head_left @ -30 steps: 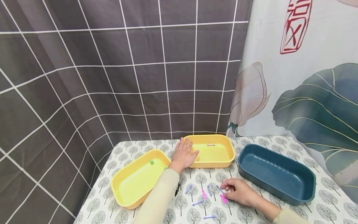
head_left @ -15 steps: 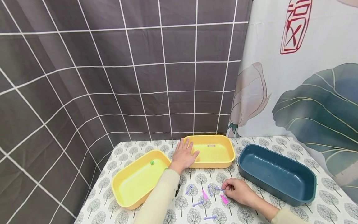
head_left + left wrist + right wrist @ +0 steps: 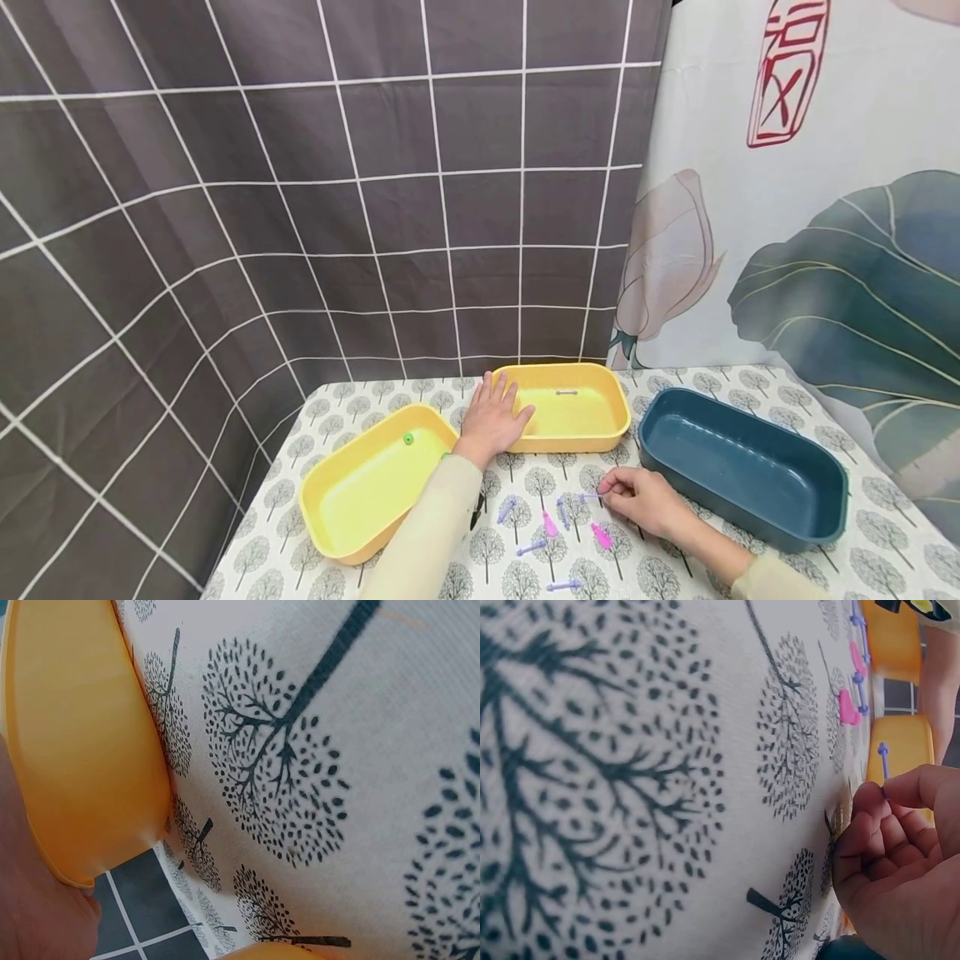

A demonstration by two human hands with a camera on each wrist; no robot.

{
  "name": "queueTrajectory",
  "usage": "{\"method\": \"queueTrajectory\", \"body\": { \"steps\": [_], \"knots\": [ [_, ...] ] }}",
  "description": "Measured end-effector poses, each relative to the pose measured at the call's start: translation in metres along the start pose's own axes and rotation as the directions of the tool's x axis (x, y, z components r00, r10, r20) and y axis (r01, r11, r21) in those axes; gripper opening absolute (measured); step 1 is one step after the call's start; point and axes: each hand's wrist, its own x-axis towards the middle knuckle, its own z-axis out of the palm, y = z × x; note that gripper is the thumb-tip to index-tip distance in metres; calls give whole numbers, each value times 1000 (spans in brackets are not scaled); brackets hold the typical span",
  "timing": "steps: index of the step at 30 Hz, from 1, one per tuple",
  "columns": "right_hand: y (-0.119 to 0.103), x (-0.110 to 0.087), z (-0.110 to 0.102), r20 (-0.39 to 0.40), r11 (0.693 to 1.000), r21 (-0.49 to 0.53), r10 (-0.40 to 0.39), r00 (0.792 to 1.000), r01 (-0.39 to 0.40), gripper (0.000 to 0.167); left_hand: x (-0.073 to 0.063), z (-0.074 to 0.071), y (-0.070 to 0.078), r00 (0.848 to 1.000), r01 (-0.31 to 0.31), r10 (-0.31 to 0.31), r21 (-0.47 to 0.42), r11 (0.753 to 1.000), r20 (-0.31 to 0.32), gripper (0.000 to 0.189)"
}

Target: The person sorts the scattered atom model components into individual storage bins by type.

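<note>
In the head view my right hand (image 3: 641, 502) pinches one end of a small purple rod with knobbed ends (image 3: 884, 756) between thumb and index finger. The right wrist view shows the rod's other end sticking out past the fingertips. My left hand (image 3: 491, 422) rests, fingers spread, over the left rim of the far yellow basin (image 3: 570, 445). Inside that basin lies a similar small rod (image 3: 567, 392). Several purple rods (image 3: 531, 547) are scattered on the tablecloth left of the right hand, along with two pink pieces, one (image 3: 602, 536) close to it and another (image 3: 550, 524) farther left.
A second yellow basin (image 3: 360, 546) stands at the left, partly behind the left sleeve, with a small green piece (image 3: 408, 438) in it. The dark blue basin (image 3: 742, 467) is at the right. A dark grid curtain (image 3: 375, 208) hangs behind the table.
The right hand has picked up the purple rod from beside the near pink piece and shifted slightly away from that piece. The left hand stays on the basin rim.
</note>
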Motion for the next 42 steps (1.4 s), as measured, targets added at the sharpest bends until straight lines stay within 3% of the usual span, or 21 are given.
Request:
{"method": "queueTrajectory", "body": {
  "steps": [9, 16, 22, 34, 42],
  "knots": [
    [-14, 15, -11, -43, 995, 72, 78, 996, -75, 10, 1, 2, -1, 1000, 2, -2, 0, 1000, -5, 68],
    [-25, 29, -20, -60, 961, 205, 204, 977, -187, 15, 0, 3, -2, 1000, 0, 0, -16, 1000, -9, 69],
    [-31, 42, -27, -85, 973, 177, 164, 983, -147, 13, -2, 0, -1, 1000, -3, 3, -12, 1000, 1, 70],
    [-32, 62, -37, -86, 947, 280, 188, 978, -157, 18, 0, 1, 0, 1000, -2, 2, 5, 1000, 0, 69],
    [-30, 73, -43, -105, 941, 288, 217, 971, -179, 19, 1, 2, -1, 1000, 7, -7, 4, 1000, 8, 68]
  ]
}}
